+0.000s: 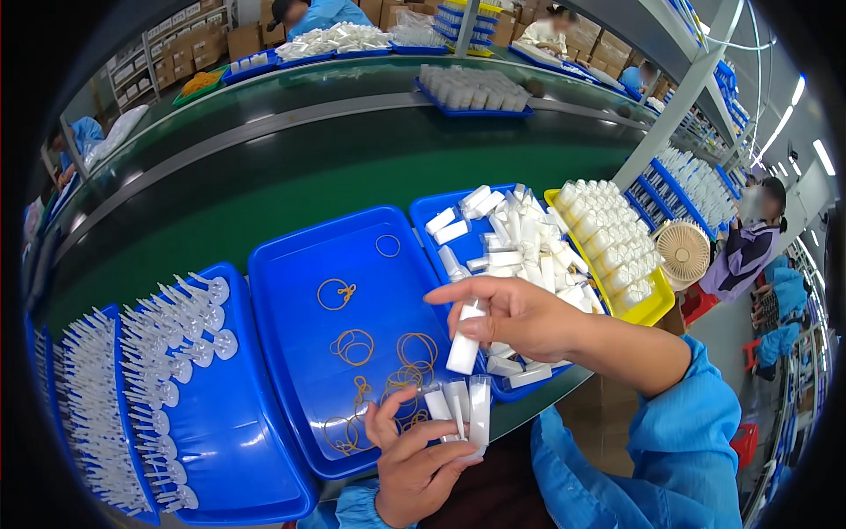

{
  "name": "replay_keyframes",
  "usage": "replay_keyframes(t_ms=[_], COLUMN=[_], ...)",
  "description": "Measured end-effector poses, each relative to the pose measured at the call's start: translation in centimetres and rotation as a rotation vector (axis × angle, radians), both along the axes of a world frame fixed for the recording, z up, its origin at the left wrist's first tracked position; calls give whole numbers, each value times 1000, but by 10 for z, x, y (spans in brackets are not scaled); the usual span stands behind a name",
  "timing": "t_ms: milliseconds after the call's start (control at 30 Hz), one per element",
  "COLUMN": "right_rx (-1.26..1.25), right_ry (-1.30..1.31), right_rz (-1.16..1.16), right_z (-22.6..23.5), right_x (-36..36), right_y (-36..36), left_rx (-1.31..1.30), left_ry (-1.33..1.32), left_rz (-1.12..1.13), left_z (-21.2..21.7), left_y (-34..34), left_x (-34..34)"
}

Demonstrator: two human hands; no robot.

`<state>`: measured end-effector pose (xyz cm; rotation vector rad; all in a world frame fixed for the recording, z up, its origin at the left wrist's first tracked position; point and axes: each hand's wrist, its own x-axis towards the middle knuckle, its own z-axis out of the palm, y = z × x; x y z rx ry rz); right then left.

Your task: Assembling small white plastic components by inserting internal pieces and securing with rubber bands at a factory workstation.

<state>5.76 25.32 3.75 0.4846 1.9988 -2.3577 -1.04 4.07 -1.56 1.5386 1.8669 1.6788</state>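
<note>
My left hand is closed round a small bunch of oblong white plastic pieces with clear edges, held upright side by side over the near edge of a blue tray. Above it my right hand pinches one more white piece between thumb and fingers, its index finger stretched out to the left. Behind the right hand, many similar pieces lie heaped in a blue tray, partly hidden by the hand and forearm. Loose tan rubber bands lie in the larger blue tray beside it.
At the left, blue trays hold clear stemmed parts with round bases. A yellow tray of white capped pieces and a beige fan stand at the right. A green conveyor belt runs behind; other people work beyond it.
</note>
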Motion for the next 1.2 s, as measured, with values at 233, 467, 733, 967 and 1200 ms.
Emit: replay_keyframes(t_ms=[233, 467, 733, 967, 1200], right_rx=[101, 822, 435, 629, 528], right_ry=[-84, 132, -57, 84, 36], right_rz=[122, 241, 249, 278, 288], right_z=[-4, 17, 14, 11, 13], right_x=[-2, 4, 7, 9, 14], right_y=[-8, -5, -1, -2, -11], left_rx=[-10, -161, -72, -32, 40], left_ry=[69, 37, 7, -31, 83], left_rz=[-27, -98, -80, -59, -13], left_z=[-1, -18, -14, -20, -18], left_y=[0, 1, -1, -1, -3], left_x=[-5, -11, -3, -7, -2])
